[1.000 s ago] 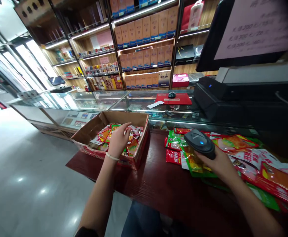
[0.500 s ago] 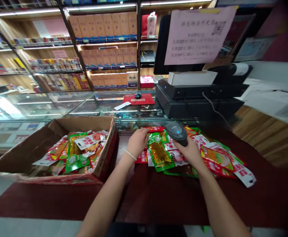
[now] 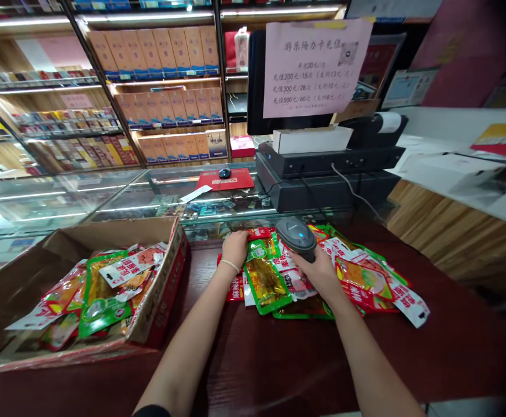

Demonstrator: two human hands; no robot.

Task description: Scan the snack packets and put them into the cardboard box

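- The handheld barcode scanner (image 3: 296, 234) was above the pile of snack packets (image 3: 361, 278), its rounded head toward the glass counter and a blue light showing on top.
- The right hand (image 3: 319, 271) was closed around the scanner's handle, with most of its fingers hidden beneath.
- The left hand (image 3: 235, 249) lay at the pile's left edge, fingers bent and partly closed, touching the packets there; whether it gripped one could not be told.
- Between the hands lay a green-edged packet (image 3: 268, 284) with a see-through front, flat on top of other packets.
- The pile rested on a dark red-brown tabletop (image 3: 274, 359), spreading out to the right beneath the right forearm.
- To the left stood an open cardboard box (image 3: 166, 284), more packets lying loosely inside.
- Beyond the tabletop, the glass counter (image 3: 118, 200) bore a black mouse (image 3: 224, 173) on a red mat (image 3: 244, 178).
- Right of that stood a black cash drawer (image 3: 322, 191), beneath a monitor (image 3: 256, 87) with a pink notice (image 3: 314, 69) on it.
- Behind, lit shelves held rows of tan boxes (image 3: 166, 52).
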